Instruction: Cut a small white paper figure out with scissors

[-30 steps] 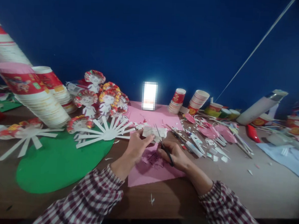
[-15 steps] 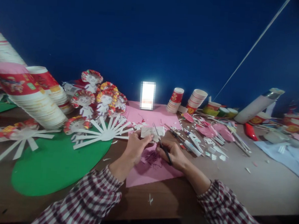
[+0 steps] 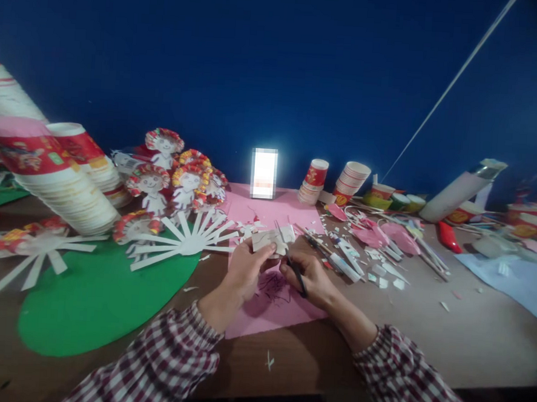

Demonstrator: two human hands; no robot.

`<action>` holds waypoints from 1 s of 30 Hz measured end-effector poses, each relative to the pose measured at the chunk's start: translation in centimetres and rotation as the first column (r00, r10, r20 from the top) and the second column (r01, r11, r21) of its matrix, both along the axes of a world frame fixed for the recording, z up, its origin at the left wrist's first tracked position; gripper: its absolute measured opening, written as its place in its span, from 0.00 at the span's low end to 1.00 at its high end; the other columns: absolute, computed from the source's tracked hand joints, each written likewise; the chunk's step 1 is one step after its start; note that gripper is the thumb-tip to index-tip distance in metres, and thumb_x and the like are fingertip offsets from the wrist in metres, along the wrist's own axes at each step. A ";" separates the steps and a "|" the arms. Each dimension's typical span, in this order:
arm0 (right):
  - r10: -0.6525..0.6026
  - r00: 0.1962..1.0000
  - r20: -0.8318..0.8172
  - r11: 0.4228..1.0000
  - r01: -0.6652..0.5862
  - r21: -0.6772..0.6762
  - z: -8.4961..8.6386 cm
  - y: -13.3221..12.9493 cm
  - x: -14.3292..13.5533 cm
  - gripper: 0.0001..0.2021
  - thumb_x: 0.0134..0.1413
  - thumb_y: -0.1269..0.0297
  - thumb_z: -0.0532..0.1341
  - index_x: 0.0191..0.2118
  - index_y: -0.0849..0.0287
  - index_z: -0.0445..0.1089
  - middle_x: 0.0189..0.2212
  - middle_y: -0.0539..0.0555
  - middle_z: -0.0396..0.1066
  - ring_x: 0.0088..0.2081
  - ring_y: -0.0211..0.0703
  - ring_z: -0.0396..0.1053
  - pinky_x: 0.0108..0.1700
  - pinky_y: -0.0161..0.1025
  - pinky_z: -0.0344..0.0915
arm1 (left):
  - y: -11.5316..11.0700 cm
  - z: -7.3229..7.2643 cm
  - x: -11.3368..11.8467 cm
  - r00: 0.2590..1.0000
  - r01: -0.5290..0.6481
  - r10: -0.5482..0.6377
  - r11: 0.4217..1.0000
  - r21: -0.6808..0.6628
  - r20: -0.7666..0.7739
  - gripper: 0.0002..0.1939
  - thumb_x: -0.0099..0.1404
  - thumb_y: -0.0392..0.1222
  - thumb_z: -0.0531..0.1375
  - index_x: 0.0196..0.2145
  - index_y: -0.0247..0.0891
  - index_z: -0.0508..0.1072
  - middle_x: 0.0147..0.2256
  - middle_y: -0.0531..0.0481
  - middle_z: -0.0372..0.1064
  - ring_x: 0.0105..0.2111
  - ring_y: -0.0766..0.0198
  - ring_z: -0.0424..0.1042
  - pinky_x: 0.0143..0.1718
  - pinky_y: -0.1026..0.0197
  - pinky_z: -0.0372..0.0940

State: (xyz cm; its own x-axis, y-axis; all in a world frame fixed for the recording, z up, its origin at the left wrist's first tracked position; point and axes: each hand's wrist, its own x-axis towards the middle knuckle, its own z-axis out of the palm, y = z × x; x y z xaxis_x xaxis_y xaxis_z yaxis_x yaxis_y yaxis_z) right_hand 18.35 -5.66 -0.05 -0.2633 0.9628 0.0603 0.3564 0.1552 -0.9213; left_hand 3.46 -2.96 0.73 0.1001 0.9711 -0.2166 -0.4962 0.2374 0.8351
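My left hand [image 3: 247,267] pinches a small piece of white paper [image 3: 262,240] between thumb and fingers, above the pink sheet. In my right hand [image 3: 313,279] is a pair of scissors [image 3: 297,272] with dark handles, its blades pointing up and away from me across the paper. How far the blades are apart is too small to tell. Beneath both hands lies the pink sheet [image 3: 252,318], marked with dark scribbled lines. Left of my left hand, a white paper cup cut into spread strips [image 3: 192,242] rests over a green mat [image 3: 102,306].
Tall stacks of paper cups [image 3: 64,182] lean at the left, beside several paper figures [image 3: 187,184] with frilled red and yellow rims. Shorter cup stacks [image 3: 314,181] stand at the back. Paper scraps [image 3: 383,282], brushes and a red object [image 3: 450,237] lie at the right.
The white paper has tilted and turned slightly in my left hand, its right end higher against the blades. My right hand keeps hold of the scissors in nearly the same place.
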 end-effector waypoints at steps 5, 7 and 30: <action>0.020 0.999 -0.039 1.000 -0.019 0.015 0.5 0.0 -0.2 0.13 0.52 0.57 0.61 0.27 0.61 0.63 0.20 0.46 0.55 0.23 0.33 0.53 0.25 0.31 0.50 | 0.0 -0.1 -0.1 0.999 0.044 -0.044 0.998 0.034 -0.008 0.17 0.47 0.38 0.68 0.36 0.33 0.73 0.28 0.50 0.74 0.25 0.67 0.72 0.27 0.65 0.68; 0.030 0.999 -0.045 0.999 -0.030 0.012 0.6 0.0 -0.2 0.14 0.51 0.56 0.61 0.27 0.62 0.63 0.20 0.46 0.56 0.23 0.33 0.53 0.25 0.31 0.50 | 0.2 -0.2 -0.2 0.998 0.056 -0.054 0.996 0.070 -0.030 0.18 0.47 0.38 0.68 0.37 0.35 0.72 0.29 0.51 0.74 0.26 0.67 0.72 0.28 0.64 0.68; 0.041 0.996 -0.075 0.998 -0.044 -0.042 0.3 -0.1 -0.2 0.13 0.50 0.57 0.63 0.27 0.61 0.63 0.21 0.46 0.56 0.24 0.34 0.53 0.26 0.31 0.51 | 1.2 -0.2 -1.3 0.995 0.102 -0.102 0.994 0.039 0.008 0.19 0.43 0.41 0.72 0.32 0.32 0.74 0.26 0.50 0.73 0.24 0.68 0.70 0.26 0.65 0.65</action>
State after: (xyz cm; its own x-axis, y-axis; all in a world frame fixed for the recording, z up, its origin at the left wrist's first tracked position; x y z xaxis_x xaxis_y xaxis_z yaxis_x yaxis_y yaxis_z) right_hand 18.12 -5.81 0.20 -0.3004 0.9530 0.0395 0.2810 0.1280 -0.9511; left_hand 2.13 -1.76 0.53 0.2009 0.9634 -0.1773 -0.4798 0.2545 0.8397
